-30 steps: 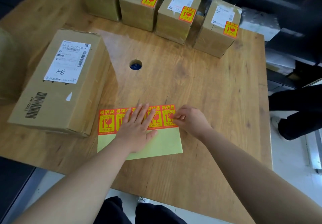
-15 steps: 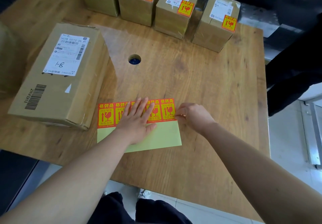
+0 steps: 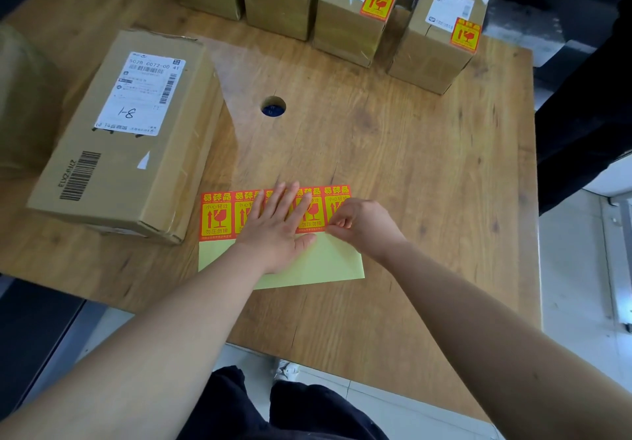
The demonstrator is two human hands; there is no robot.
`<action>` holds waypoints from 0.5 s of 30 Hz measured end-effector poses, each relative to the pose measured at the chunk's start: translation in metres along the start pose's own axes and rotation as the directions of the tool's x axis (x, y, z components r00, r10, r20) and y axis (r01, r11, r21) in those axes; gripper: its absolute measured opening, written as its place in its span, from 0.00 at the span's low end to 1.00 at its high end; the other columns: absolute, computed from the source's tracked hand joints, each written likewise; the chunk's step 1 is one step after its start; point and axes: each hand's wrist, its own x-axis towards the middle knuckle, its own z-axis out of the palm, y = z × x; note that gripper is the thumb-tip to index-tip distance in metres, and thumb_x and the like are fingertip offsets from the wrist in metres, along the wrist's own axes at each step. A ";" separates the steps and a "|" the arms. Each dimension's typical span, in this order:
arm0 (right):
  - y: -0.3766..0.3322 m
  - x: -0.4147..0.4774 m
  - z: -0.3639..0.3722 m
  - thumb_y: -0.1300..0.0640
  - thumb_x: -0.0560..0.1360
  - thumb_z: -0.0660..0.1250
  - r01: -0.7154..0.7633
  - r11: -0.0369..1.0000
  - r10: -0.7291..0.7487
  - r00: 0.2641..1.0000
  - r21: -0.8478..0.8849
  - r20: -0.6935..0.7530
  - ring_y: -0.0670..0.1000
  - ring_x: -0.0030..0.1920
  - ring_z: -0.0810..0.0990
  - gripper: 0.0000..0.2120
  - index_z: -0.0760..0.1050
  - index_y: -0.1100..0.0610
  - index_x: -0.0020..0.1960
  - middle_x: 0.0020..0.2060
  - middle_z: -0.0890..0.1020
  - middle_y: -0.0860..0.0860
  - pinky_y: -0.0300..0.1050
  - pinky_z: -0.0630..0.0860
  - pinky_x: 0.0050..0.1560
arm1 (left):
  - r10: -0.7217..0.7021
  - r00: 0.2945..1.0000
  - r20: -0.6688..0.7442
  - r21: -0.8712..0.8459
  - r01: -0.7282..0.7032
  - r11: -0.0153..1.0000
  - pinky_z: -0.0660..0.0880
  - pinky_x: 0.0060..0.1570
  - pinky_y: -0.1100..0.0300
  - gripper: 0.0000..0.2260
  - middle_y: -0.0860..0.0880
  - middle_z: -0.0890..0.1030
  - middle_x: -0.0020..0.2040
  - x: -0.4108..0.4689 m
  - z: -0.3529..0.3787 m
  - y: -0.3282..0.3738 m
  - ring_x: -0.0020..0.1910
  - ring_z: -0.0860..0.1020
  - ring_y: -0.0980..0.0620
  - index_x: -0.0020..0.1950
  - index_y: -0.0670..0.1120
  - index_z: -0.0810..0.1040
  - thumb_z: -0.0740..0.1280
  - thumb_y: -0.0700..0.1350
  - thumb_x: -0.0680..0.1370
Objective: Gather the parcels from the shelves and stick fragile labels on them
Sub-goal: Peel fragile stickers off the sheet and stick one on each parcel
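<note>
A yellow backing sheet (image 3: 328, 265) with a row of red-and-yellow fragile labels (image 3: 217, 215) lies near the wooden table's front edge. My left hand (image 3: 277, 226) presses flat on the sheet with straight fingers. My right hand (image 3: 362, 224) pinches the lower corner of the rightmost label (image 3: 337, 200). A large cardboard parcel (image 3: 126, 138) with a white shipping label and no fragile label lies to the left of the sheet. Several smaller parcels, among them one (image 3: 352, 15) and another (image 3: 441, 32), stand in a row along the far edge, those with visible tops bearing fragile labels.
A round cable hole (image 3: 273, 107) sits in the middle of the wooden table (image 3: 427, 166). Another brown parcel (image 3: 24, 97) shows at the left edge. A person in dark clothes (image 3: 588, 114) stands to the right of the table. Dark shelving runs behind the parcels.
My right hand has shifted slightly left onto the rightmost label and now pinches its lower corner. My left hand stays pressed on the sheet. The person at right moved closer.
</note>
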 end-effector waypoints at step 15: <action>-0.001 -0.004 -0.002 0.51 0.71 0.71 -0.001 1.000 0.001 1.000 0.000 -0.014 0.49 0.42 0.80 0.08 0.82 0.54 0.47 0.44 0.82 0.49 0.46 0.77 0.46 | 0.008 1.000 -0.003 -0.018 -0.008 1.000 0.32 0.71 0.46 0.31 0.51 0.28 0.74 0.000 0.001 -0.001 0.71 0.26 0.51 0.74 0.54 0.29 0.42 0.65 0.78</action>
